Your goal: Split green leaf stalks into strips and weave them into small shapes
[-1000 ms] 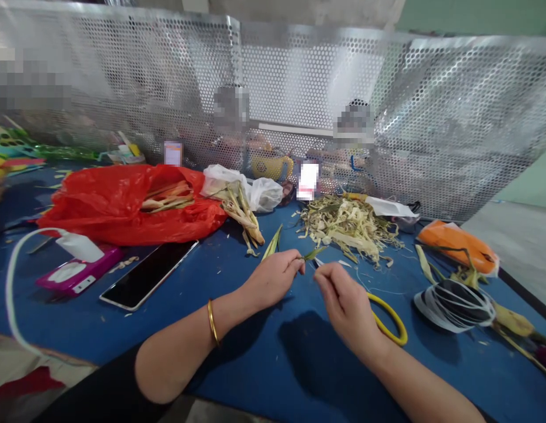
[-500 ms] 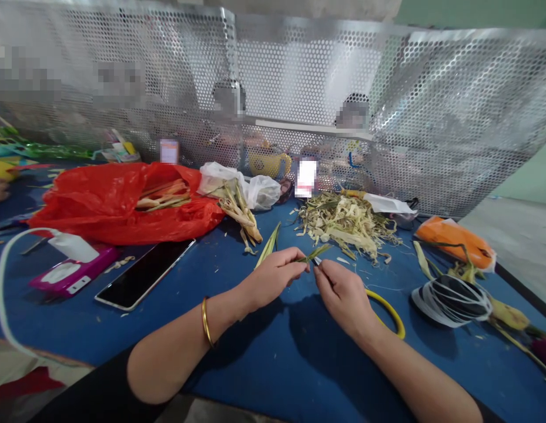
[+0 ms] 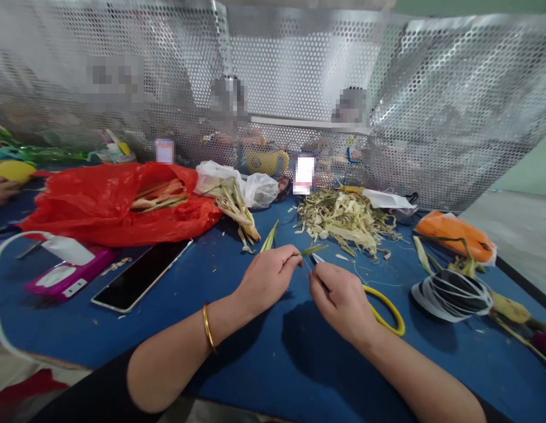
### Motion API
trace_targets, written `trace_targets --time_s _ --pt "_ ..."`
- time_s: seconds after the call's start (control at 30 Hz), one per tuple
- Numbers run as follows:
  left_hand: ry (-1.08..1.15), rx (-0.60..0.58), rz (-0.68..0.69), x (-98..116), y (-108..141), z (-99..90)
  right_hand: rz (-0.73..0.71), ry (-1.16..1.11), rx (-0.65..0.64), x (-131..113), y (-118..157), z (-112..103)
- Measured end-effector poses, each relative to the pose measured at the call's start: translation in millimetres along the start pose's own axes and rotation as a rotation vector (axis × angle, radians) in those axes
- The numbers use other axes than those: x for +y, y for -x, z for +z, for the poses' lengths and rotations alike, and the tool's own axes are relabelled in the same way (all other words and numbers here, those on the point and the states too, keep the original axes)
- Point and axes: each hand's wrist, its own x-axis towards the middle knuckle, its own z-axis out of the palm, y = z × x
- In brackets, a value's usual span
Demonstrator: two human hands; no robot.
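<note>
My left hand (image 3: 273, 275) has a gold bracelet at the wrist. Its thumb and fingers pinch a narrow green leaf strip (image 3: 314, 249), whose free end sticks out to the right. Wrapped in my right hand (image 3: 343, 296) is a pair of scissors, with the blade tip (image 3: 317, 258) showing past the fingers close to the strip. The large yellow handle loop (image 3: 394, 317) comes out beside that wrist; my palm hides the middle of the tool. Behind the left fingers a longer green leaf piece (image 3: 270, 236) lies on the blue table (image 3: 250, 376).
Dry husk scraps (image 3: 347, 217) are heaped beyond my hands. At left lie a red plastic bag (image 3: 91, 202) with husks, a phone (image 3: 143, 276) and a purple power strip (image 3: 72, 276). On the right sits a spool of white cord (image 3: 451, 296). A perforated metal screen (image 3: 299, 70) stands behind.
My hands have drawn slightly apart. The blade tip has shifted a little left, and the whole view has moved slightly.
</note>
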Motion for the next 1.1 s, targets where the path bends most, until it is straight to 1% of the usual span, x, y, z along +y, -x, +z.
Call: trace_targets --time_s 0.33,0.5,0.57,0.63,0.7,0.77,0.83,0.9,0.97,1.0,1.07,1.1 --pt "-0.092 -0.071 0.047 -0.2 0.0 -1.4 -0.12 0.044 -0.03 -8.3 3.9 -7.6" --pt "-0.274 -0.141 0.136 1.6 2.8 -4.0 -0.207 0.11 -0.049 -9.4 2.4 -16.9" --pt "-0.366 -0.189 0.196 2.6 4.4 -4.4 -0.23 0.112 -0.097 -7.3 -0.6 -24.0" --pt "-0.412 -0.267 0.288 4.0 5.8 -5.2 -0.201 0.039 -0.179 -2.6 -5.0 -32.0" --pt "-0.363 -0.374 0.389 5.8 6.6 -7.0 -0.125 -0.093 -0.267 4.8 -10.2 -38.8" --pt "-0.224 -0.461 0.448 8.0 6.4 -10.0 -0.024 -0.254 -0.333 13.8 -14.9 -42.4" --pt "-0.06 -0.489 0.437 10.3 5.4 -13.5 0.109 -0.459 -0.386 22.0 -17.8 -41.1" --pt "0.066 -0.437 0.386 12.0 3.9 -15.8 0.263 -0.7 -0.403 27.1 -18.8 -34.9" --pt "0.134 -0.325 0.315 12.3 2.5 -15.8 0.387 -0.923 -0.375 27.7 -18.1 -25.0" --pt "0.145 -0.253 0.277 11.8 1.7 -14.8 0.422 -1.007 -0.345 26.3 -17.2 -19.4" --pt "0.14 -0.117 0.208 9.3 0.5 -11.3 0.449 -1.074 -0.287 20.8 -14.6 -8.3" --pt "0.122 -0.06 0.175 7.5 0.0 -9.2 0.445 -1.045 -0.253 17.2 -12.8 -3.3"
